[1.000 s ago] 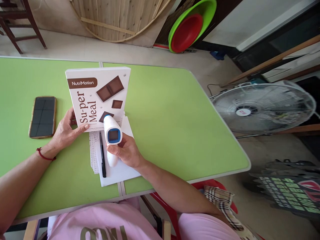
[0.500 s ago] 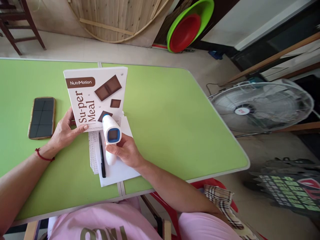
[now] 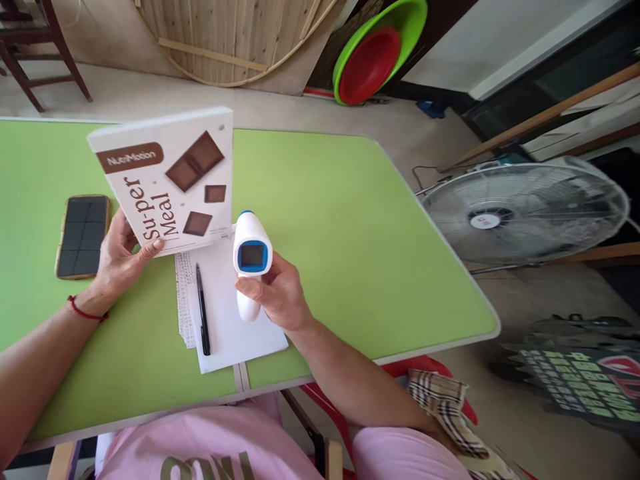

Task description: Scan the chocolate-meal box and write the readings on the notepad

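My left hand (image 3: 120, 257) grips the lower left corner of a white box (image 3: 195, 167) marked "NutriMotion Su-per Meal", with brown chocolate pieces printed on it. The box is held tilted above the table, its front turned toward me. In my right hand (image 3: 285, 293) is a white infrared thermometer (image 3: 253, 233) with a blue-framed screen, which looks dark. My fingers wrap its handle, and its nose points away from me, just right of the box. Beneath both lie white paper sheets (image 3: 230, 340) and a black pen (image 3: 203, 313).
A phone (image 3: 83, 237) lies on the green table (image 3: 350, 233), left of my left hand. Beyond the table's right edge stands a fan (image 3: 485, 220). Green and red basins (image 3: 370, 67) lean at the back. A red chair (image 3: 430, 365) with checked cloth is at the near right.
The box has moved left and up toward the camera and tilted more. My right hand has shifted the thermometer right, away from the box's front, so the lowest printed chocolate piece shows fully.
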{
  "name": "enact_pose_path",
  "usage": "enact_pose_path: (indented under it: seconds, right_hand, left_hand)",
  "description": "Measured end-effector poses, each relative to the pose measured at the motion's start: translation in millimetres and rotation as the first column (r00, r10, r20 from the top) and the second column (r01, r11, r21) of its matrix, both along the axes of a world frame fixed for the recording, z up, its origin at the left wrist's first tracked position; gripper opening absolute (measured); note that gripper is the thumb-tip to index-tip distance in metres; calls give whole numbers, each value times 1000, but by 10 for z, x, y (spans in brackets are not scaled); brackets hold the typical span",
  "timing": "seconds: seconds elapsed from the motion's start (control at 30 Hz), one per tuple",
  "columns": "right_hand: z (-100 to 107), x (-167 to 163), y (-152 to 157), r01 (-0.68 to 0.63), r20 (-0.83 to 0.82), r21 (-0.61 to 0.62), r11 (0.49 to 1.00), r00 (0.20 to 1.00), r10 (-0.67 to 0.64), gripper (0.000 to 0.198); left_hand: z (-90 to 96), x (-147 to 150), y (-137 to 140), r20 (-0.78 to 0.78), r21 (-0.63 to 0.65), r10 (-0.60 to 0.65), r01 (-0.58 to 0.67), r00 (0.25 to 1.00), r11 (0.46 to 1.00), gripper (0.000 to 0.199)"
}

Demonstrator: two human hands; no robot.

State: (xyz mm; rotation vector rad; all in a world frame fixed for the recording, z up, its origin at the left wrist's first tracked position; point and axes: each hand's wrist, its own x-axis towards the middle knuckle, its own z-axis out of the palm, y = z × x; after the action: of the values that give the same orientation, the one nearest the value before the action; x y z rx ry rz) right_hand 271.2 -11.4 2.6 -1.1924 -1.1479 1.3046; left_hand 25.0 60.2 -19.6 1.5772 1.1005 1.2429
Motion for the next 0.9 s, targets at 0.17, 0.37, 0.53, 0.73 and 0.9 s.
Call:
enact_pose_path:
  seconds: [0.17, 0.37, 0.53, 0.73, 0.9]
  right_hand:
    - [-2, 124, 88, 46, 62, 56, 997, 997, -49, 48]
    - [-111, 461, 245, 45, 654, 183, 982, 741, -155, 51]
    - [-325, 597, 339, -50, 919, 165, 985, 371, -135, 40]
    - [-331, 581, 350, -84, 939, 203, 975, 300, -170, 51]
    - [-223, 289, 184, -232, 836, 369, 900, 505, -213, 24]
  left_hand:
    - [-60, -107, 107, 45, 28, 97, -98, 994, 995, 72]
    - [-101, -140, 137, 13, -6, 84, -84, 996, 996, 72]
    - [-126, -130, 143, -45, -21, 43, -44, 998, 999, 70]
    - [-224, -180, 172, -248, 91, 78, -57, 966, 994, 66]
    - [-212, -163, 143, -428, 147, 142, -87, 892, 985, 59]
